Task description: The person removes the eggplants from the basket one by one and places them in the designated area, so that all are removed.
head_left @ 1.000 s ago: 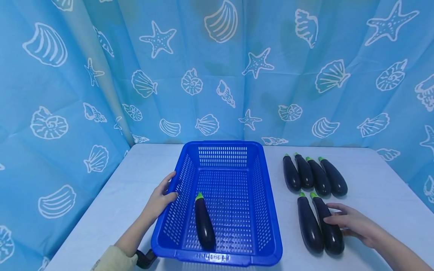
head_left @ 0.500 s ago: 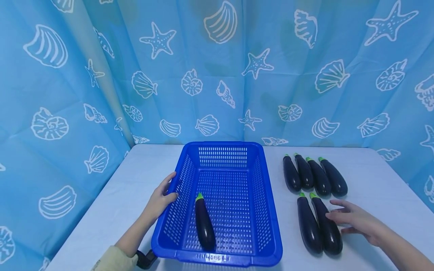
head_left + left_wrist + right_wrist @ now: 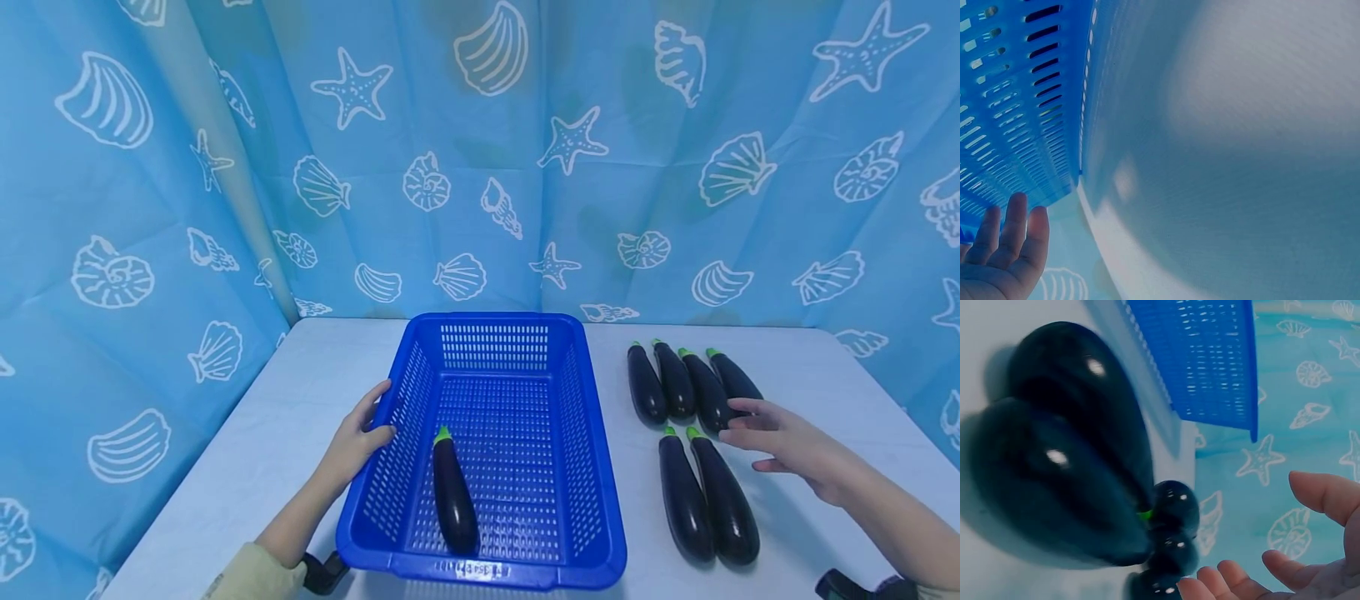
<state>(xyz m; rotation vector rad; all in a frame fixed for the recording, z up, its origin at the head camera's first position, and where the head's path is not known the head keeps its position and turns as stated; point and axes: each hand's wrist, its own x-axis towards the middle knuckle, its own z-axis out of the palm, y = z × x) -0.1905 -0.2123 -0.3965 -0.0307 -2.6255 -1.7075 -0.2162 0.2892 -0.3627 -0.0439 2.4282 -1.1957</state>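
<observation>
In the head view, my left hand (image 3: pixel 351 440) holds the left rim of a blue plastic basket (image 3: pixel 609 508), thumb and forefinger at the rim. Outside the perforated wall, its other fingers (image 3: pixel 1015 228) show in the left wrist view. One dark eggplant (image 3: pixel 454 500) with a green stem end lies inside the basket, toward its near left. My right hand (image 3: pixel 791 446) hovers with spread fingers and nothing in them, over the gap between two rows of eggplants. Two eggplants (image 3: pixel 686 500) form the near row. Several more (image 3: pixel 647 387) lie behind, the rightmost partly hidden by the hand.
A white-covered table (image 3: pixel 300 367) carries everything. Behind it and along the sides hangs a blue curtain (image 3: pixel 495 133) with white shells and starfish. A dark strap device (image 3: pixel 862 586) sits at my right wrist, another (image 3: pixel 324 575) at my left.
My right hand has lifted off the right eggplant of the near row and moved away from me toward the back row. That eggplant shifted slightly. My left hand stays at the basket.
</observation>
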